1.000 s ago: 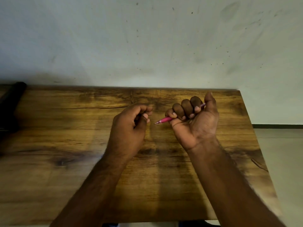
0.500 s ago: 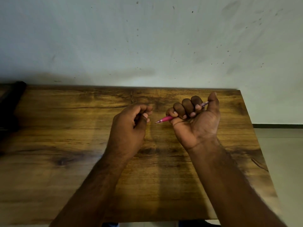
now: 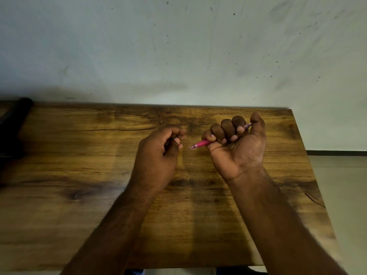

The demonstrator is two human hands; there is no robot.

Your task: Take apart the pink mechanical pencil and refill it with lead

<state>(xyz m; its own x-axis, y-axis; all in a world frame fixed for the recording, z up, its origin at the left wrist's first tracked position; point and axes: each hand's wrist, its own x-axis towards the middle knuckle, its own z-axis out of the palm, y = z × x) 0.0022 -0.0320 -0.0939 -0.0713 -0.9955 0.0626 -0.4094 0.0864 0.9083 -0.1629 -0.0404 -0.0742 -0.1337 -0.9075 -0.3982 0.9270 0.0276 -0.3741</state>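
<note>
My right hand [image 3: 237, 147] is a fist around the pink mechanical pencil [image 3: 200, 144], palm up. The pencil's pointed tip sticks out leftward, and its back end shows by my thumb, which rests on it. My left hand [image 3: 158, 157] hovers just left of the tip, fingers curled with thumb and forefinger pinched together. Whether anything is between those fingers is hidden. Both hands are above the wooden table [image 3: 99, 185].
A dark object [image 3: 14, 126] lies at the table's far left edge. A grey marked wall [image 3: 178, 46] rises behind the table. The table's right edge drops to a pale floor [image 3: 341, 195].
Hardly anything moved. My right thumb has shifted slightly on the pencil's back end; both hands stay in place.
</note>
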